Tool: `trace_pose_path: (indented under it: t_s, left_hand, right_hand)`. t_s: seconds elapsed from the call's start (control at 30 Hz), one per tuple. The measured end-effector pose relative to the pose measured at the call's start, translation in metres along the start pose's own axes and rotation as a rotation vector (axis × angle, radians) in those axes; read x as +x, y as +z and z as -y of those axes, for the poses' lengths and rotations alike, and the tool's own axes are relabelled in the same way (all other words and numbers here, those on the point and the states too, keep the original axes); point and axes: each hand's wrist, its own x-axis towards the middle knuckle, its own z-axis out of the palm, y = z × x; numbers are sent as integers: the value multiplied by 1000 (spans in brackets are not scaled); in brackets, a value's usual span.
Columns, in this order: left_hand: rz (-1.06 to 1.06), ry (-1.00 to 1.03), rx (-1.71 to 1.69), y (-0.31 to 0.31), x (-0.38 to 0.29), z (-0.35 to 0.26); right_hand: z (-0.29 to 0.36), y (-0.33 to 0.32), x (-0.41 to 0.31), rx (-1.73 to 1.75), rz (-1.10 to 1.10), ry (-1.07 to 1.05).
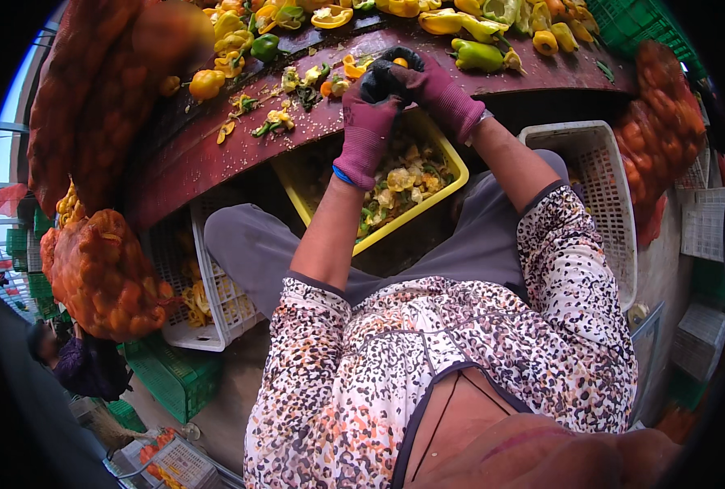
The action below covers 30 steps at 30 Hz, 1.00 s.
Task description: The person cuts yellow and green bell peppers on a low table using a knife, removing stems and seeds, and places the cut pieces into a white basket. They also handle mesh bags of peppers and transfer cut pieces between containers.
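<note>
Both my hands wear purple knit gloves with black-coated fingers and meet over the near edge of a dark red table (216,156). My left hand (375,101) has its fingers curled against my right hand (414,76). A small piece of yellow-orange pepper (400,62) shows between the black fingers of my right hand; how the left fingers hold it is hidden. Just left of the hands lie an orange-yellow pepper piece (355,66) and seedy pepper cores (298,79). A green pepper (477,56) rests to their right. Below, a yellow crate (411,217) holds cores and scraps.
Cut yellow peppers (231,40) line the table's far side. Red mesh sacks (112,275) of peppers stand at left and right. White plastic crates (607,202) flank my legs, and a green crate (176,373) sits lower left. Another person (87,367) is at the far left.
</note>
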Motion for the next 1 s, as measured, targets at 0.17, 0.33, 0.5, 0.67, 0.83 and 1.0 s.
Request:
trace_pose_path:
  t_s: [0.17, 0.33, 0.5, 0.67, 0.83, 1.0]
  left_hand:
    - [46, 142, 232, 1, -3, -1]
    - [140, 375, 461, 0, -4, -1]
    - [303, 425, 592, 10, -4, -6]
    - [259, 62, 426, 13, -1, 2]
    - [112, -183, -20, -12, 16, 46]
    - [138, 168, 151, -19, 7, 82]
  right_hand:
    - [-23, -9, 10, 105, -56, 86]
    - [-33, -25, 3, 616, 147, 347]
    - [-34, -39, -15, -114, 285, -75]
    - [-28, -41, -12, 38, 166, -28]
    - [-41, -32, 8, -22, -96, 294]
    - [-68, -1, 13, 109, -373, 107]
